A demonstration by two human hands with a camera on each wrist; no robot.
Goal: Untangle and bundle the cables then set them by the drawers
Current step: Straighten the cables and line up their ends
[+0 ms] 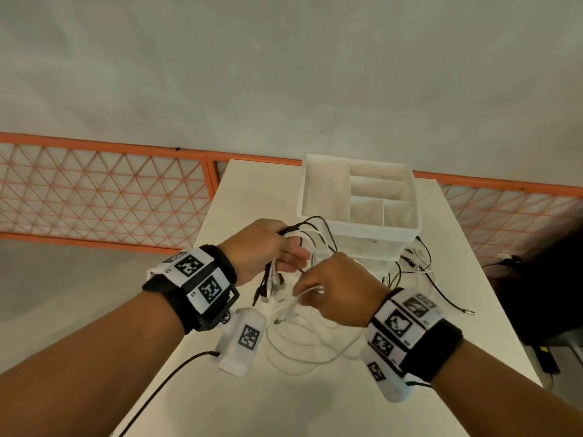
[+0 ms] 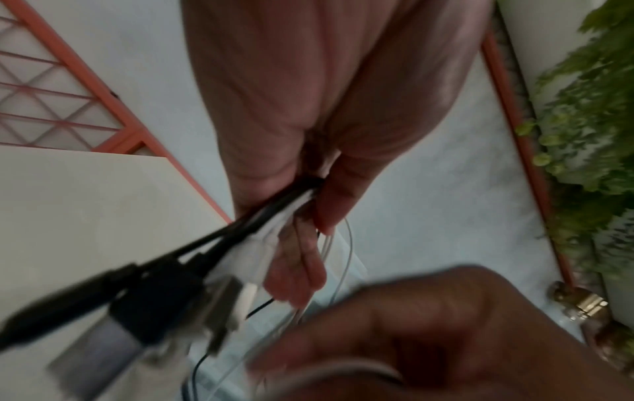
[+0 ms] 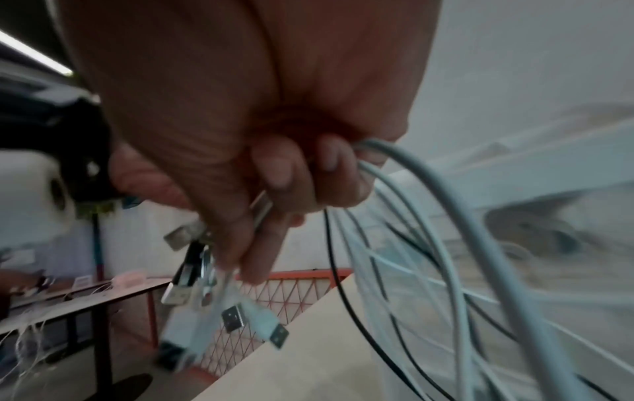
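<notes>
My left hand (image 1: 291,260) grips a bunch of black and white cables (image 1: 295,238) above the table, and their plugs (image 1: 268,287) dangle below the fist. In the left wrist view the fingers (image 2: 301,260) curl round the same bunch (image 2: 240,236). Just to the right and lower, my right hand (image 1: 315,290) pinches a white cable (image 1: 310,291). The right wrist view shows its fingers (image 3: 291,176) curled round several white strands (image 3: 446,244), with USB plugs (image 3: 240,320) hanging below. More loops (image 1: 303,351) lie on the table. The white drawer unit (image 1: 359,230) stands right behind the hands.
Black cables (image 1: 422,269) trail over the white table (image 1: 284,405) to the right of the drawers, one end (image 1: 467,311) close to the right edge. An orange lattice railing (image 1: 104,190) runs behind. Something dark (image 1: 542,294) sits beside the table's right edge.
</notes>
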